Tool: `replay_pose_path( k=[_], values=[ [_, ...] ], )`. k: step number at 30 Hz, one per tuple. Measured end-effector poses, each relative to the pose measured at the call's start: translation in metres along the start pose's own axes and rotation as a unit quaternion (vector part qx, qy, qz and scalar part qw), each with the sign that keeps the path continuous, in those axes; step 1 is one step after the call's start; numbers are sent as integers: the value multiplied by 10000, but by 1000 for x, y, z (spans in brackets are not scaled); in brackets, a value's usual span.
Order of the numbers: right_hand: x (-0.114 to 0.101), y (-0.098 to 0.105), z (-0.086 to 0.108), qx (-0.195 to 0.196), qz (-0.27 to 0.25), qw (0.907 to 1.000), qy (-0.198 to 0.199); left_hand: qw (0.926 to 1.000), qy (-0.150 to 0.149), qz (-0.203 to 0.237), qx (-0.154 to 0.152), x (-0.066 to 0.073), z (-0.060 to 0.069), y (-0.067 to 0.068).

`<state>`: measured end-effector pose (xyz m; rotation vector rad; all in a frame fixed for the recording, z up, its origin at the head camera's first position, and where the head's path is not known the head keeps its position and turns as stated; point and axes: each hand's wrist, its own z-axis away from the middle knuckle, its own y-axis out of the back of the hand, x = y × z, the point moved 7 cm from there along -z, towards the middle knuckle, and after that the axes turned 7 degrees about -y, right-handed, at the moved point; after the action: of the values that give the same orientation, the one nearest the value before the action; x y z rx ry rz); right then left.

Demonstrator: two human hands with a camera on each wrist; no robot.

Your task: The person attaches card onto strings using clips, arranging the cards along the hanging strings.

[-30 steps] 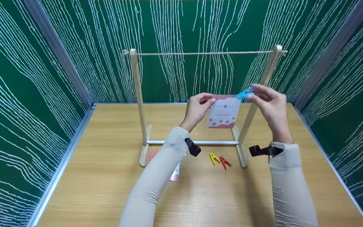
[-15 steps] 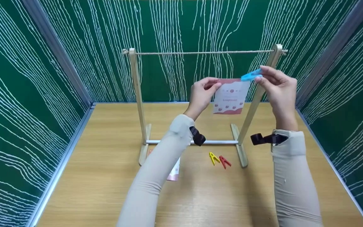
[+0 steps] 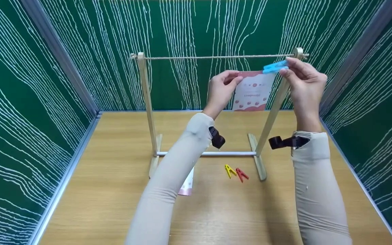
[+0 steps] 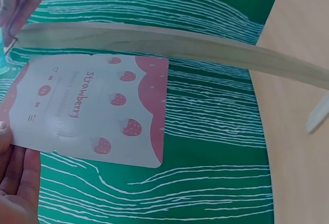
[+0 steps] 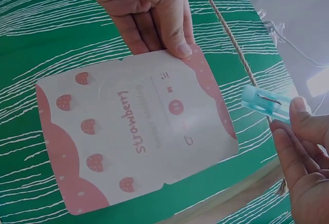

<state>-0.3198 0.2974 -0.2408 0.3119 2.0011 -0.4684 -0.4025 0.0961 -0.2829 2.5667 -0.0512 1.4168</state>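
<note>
My left hand [image 3: 220, 90] pinches the upper left corner of a white and pink strawberry card [image 3: 253, 90], which hangs below a rope [image 3: 199, 57]. The word "Strawberry" and several printed berries show on the card in the left wrist view. Between thumb and fingers, my right hand [image 3: 306, 86] pinches a blue clothespin [image 3: 275, 67] at the card's upper right corner. In the right wrist view the clothespin [image 5: 267, 103] lies over the rope [image 5: 226, 26], with a small gap between its tip and the card's edge.
The rope spans two wooden posts, left [image 3: 147, 102] and right [image 3: 273, 115], joined low by a pale bar [image 3: 230, 153]. A yellow clothespin [image 3: 230, 170] and a red clothespin [image 3: 242, 174] lie on the table [image 3: 216, 214]. My left forearm partly covers another pink-edged card [image 3: 186, 185].
Both hands have risen and shifted slightly right, carrying the card and the blue clothespin from well below the rope to just under it. The clothespins on the table stay put.
</note>
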Motion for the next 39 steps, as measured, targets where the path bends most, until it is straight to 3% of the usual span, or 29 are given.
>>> replay_pose_path(
  k=[13,24,39],
  values=[
    [-32,-9,3,273,-168,9988,372,9998,-109,-110,159,17,-15,-1],
    [-41,-12,-1,471,168,9978,444,9996,-206,-12,200,24,-20,-1],
    [-44,-21,-7,308,885,9944,490,9988,-394,-141,248,25,-20,1]
  ],
)
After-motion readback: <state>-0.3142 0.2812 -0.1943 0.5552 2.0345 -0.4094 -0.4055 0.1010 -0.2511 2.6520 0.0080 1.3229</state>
